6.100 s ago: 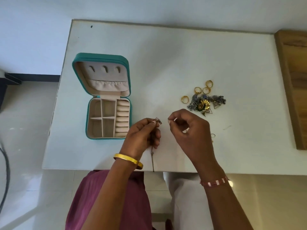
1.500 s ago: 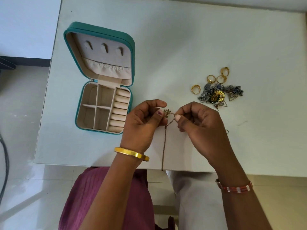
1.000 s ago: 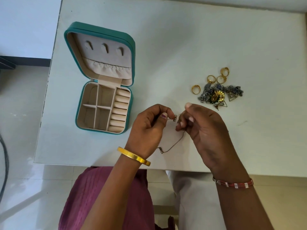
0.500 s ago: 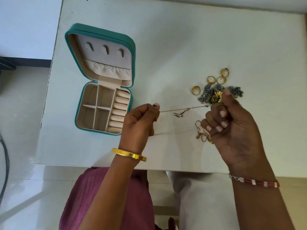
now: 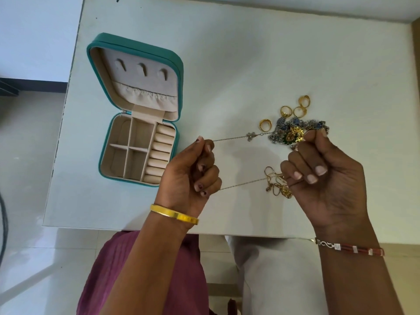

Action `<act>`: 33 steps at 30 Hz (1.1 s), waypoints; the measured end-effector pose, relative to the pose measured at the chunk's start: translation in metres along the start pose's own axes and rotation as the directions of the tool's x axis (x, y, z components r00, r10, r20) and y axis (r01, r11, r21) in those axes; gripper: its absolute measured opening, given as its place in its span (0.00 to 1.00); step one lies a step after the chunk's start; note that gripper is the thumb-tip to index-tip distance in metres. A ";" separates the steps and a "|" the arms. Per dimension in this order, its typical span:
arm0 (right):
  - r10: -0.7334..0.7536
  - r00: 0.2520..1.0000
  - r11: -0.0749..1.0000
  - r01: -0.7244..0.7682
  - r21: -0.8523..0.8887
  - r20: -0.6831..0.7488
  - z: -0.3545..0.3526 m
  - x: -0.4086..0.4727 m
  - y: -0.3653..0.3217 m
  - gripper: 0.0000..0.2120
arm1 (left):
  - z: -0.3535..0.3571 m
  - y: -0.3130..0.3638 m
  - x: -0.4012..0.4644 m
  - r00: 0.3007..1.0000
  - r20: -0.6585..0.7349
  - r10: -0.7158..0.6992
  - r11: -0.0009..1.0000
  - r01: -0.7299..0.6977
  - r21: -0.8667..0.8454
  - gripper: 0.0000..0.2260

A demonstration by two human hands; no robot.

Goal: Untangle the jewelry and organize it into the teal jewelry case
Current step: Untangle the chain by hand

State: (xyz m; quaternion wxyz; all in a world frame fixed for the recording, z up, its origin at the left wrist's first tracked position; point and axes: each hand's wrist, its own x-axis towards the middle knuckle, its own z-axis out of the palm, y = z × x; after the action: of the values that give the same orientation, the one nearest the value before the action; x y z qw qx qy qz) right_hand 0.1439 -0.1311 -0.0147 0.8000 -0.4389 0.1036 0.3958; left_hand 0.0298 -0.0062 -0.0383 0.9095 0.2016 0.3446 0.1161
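The left hand (image 5: 193, 176) and right hand (image 5: 322, 178), both clenched on the chain (image 5: 229, 138), hold it taut right of the open, unfilled teal jewelry case (image 5: 136, 110), probably to expose tangles before stowing.

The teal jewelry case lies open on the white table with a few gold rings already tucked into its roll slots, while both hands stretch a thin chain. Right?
Not quite. The head view shows the teal jewelry case empty; the gold rings lie loose on the white table. The left hand and right hand do stretch the thin chain.
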 end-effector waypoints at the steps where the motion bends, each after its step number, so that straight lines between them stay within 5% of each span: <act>1: -0.008 1.000 1.000 0.008 -0.004 -0.008 0.000 0.000 0.000 0.14 | 0.000 0.001 0.000 1.000 -0.013 0.000 1.000 0.000 0.011 0.11; 8: -0.011 0.975 0.976 0.059 -0.209 0.224 0.010 -0.006 -0.001 0.14 | -0.002 -0.003 -0.003 0.981 -0.116 0.156 0.866 -0.080 0.494 0.13; 14: 0.116 0.965 0.765 0.063 -0.641 0.233 0.028 -0.017 -0.008 0.11 | 0.001 -0.015 -0.006 0.925 -0.039 0.378 0.522 -0.178 0.834 0.11; 18: 0.216 0.942 0.593 0.083 -0.801 0.258 0.042 -0.026 -0.013 0.10 | 0.005 -0.021 -0.012 0.898 0.137 0.418 0.383 -0.311 0.870 0.26; 22: 0.292 0.913 0.520 0.099 -0.848 0.286 0.051 -0.032 -0.019 0.08 | 0.009 -0.022 -0.013 0.831 0.322 0.453 0.320 -0.489 0.811 0.15; 24: 0.296 0.913 0.513 0.097 -0.853 0.282 0.052 -0.033 -0.025 0.09 | 0.011 -0.019 -0.015 0.826 0.315 0.468 0.356 -0.502 0.788 0.08; 27: 0.245 0.925 0.527 0.125 -0.841 0.291 0.049 -0.031 -0.036 0.09 | 0.008 -0.013 -0.014 0.875 0.203 0.440 0.552 -0.442 0.707 0.09; 30: 0.145 0.947 0.725 0.094 -0.682 0.285 0.036 -0.021 -0.050 0.12 | 0.003 -0.004 -0.012 0.925 0.045 0.377 0.770 -0.341 0.540 0.14; 33: 0.109 0.947 0.892 0.042 -0.451 0.304 0.027 -0.009 -0.059 0.16 | 0.000 -0.004 -0.010 0.936 -0.017 0.353 0.824 -0.302 0.479 0.16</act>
State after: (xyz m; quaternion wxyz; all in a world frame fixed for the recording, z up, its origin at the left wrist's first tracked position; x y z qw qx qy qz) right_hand 0.1761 -0.1327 0.0423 0.6752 -0.5404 -0.1149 0.4888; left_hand 0.0227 -0.0133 -0.0344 0.7805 0.4653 0.3696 0.1941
